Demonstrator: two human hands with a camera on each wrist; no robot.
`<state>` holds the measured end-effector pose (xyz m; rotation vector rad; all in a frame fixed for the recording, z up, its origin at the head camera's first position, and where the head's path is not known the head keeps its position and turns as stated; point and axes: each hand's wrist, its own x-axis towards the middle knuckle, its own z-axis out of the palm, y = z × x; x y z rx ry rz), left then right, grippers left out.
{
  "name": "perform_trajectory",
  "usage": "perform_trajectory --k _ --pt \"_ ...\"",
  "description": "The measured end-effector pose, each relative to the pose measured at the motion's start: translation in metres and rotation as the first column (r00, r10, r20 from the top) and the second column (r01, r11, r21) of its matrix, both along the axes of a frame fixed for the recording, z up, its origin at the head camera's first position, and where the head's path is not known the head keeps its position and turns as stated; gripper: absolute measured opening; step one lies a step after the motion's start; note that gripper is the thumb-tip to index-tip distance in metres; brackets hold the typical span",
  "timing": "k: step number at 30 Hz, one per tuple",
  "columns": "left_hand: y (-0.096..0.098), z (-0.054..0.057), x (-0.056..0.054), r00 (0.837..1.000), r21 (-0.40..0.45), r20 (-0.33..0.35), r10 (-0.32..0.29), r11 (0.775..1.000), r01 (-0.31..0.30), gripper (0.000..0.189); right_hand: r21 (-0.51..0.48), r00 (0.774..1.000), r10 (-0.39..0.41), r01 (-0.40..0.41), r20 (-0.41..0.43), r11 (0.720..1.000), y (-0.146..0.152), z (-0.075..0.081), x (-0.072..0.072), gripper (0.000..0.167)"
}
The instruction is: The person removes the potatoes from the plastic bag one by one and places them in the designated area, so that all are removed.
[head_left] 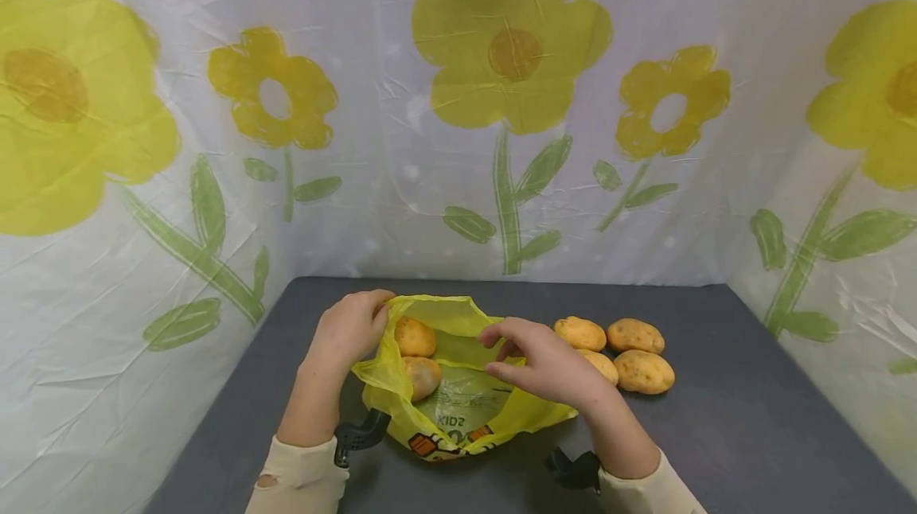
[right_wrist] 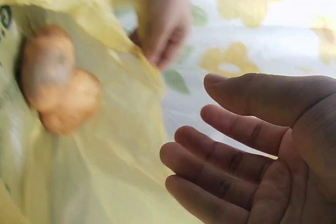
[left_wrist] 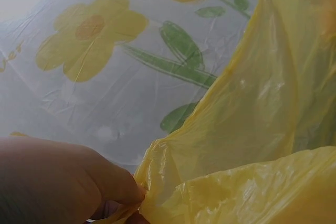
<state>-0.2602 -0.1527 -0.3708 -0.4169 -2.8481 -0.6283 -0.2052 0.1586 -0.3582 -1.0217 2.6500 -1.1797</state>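
A yellow plastic bag (head_left: 469, 387) lies on the table with its mouth spread wide. Two potatoes (head_left: 415, 336) show inside it, toward its left side. My left hand (head_left: 351, 327) pinches the bag's rim at the far left; the left wrist view shows thumb and finger on the gathered plastic (left_wrist: 157, 166). Over the bag's right side hovers my right hand (head_left: 540, 359), its fingers loosely bent and nothing between them. In the right wrist view the palm and spread fingers (right_wrist: 220, 166) face the bag, and both potatoes (right_wrist: 63, 82) appear beyond them, blurred.
Several loose potatoes (head_left: 645, 371) sit together on the dark table (head_left: 745, 434) to the right of the bag, one partly behind my right hand. A white sheet (head_left: 372, 204) printed with yellow flowers hangs around the back and sides.
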Motion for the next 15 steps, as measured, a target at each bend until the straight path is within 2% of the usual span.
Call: perform_trajectory --k 3,9,15 --pt "0.0 -0.001 0.0 1.0 0.006 0.005 0.005 1.0 -0.005 0.034 0.027 1.0 0.013 -0.014 0.018 1.0 -0.017 -0.01 -0.006 0.034" --pt "0.001 -0.001 0.001 1.0 0.014 0.004 -0.002 1.0 0.002 0.033 0.105 0.999 -0.012 0.008 0.039 0.994 -0.046 -0.037 -0.019 0.04" --pt "0.0 -0.001 0.001 1.0 0.011 0.001 0.001 1.0 -0.001 0.033 0.21 1.0 0.022 -0.024 0.01 0.977 -0.067 -0.06 -0.026 0.06"
